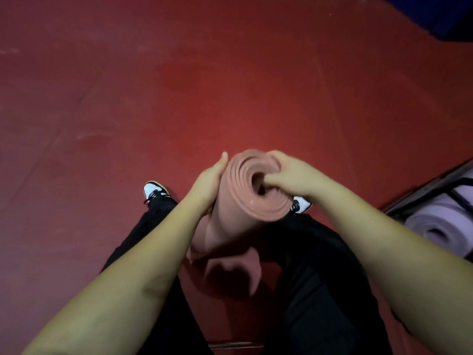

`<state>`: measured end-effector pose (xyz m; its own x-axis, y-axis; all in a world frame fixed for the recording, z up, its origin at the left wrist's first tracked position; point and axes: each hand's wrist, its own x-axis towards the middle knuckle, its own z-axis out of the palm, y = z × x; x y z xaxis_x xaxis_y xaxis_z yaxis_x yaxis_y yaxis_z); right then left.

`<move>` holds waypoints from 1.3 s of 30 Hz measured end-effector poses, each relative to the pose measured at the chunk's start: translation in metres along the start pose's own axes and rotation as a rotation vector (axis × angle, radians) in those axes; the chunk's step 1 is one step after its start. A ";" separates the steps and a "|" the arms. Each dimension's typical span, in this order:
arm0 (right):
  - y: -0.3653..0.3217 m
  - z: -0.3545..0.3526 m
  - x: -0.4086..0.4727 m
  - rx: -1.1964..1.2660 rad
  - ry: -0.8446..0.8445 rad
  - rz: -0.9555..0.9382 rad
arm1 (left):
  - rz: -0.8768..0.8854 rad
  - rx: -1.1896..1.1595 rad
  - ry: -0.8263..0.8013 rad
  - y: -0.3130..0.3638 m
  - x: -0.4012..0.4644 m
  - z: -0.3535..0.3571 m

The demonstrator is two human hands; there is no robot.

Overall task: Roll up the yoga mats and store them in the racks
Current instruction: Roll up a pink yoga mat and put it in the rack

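A pink yoga mat (235, 201) stands rolled and upright between my legs, its spiral top end facing the camera. My left hand (207, 180) lies along the roll's left side, fingers wrapped round it out of sight, thumb up. My right hand (289, 175) grips the top rim, its thumb pushed into the hollow core and its fingers over the outer layers. The mat's loose lower end sags towards the floor between my knees.
A dark metal rack (419, 193) stands at the right edge with a rolled lilac mat (440, 226) lying in it. Red floor (179, 98) spreads ahead. A dark blue block (440, 14) sits at the top right. My two shoes flank the mat.
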<state>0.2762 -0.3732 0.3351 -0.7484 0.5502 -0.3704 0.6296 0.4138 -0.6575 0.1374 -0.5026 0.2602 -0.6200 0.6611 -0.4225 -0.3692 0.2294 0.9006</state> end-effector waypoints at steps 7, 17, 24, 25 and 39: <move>0.010 0.006 -0.004 -0.069 -0.074 -0.019 | 0.080 0.221 -0.088 -0.009 0.004 0.001; -0.002 0.037 -0.017 0.127 0.043 -0.065 | 0.181 0.047 -0.150 -0.013 -0.004 -0.020; -0.018 0.059 -0.058 0.095 0.297 -0.065 | 0.221 0.195 -0.066 -0.015 -0.005 -0.025; -0.020 0.061 -0.063 0.077 0.327 -0.073 | 0.167 0.241 -0.025 -0.018 0.001 -0.025; 0.087 0.138 -0.050 -0.560 0.032 -0.490 | -0.654 0.439 -0.358 -0.099 0.048 0.048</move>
<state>0.3401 -0.4649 0.2060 -0.9697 0.2249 -0.0954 0.2436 0.9201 -0.3068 0.1773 -0.4593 0.1555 -0.0934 0.4681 -0.8787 -0.2292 0.8488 0.4765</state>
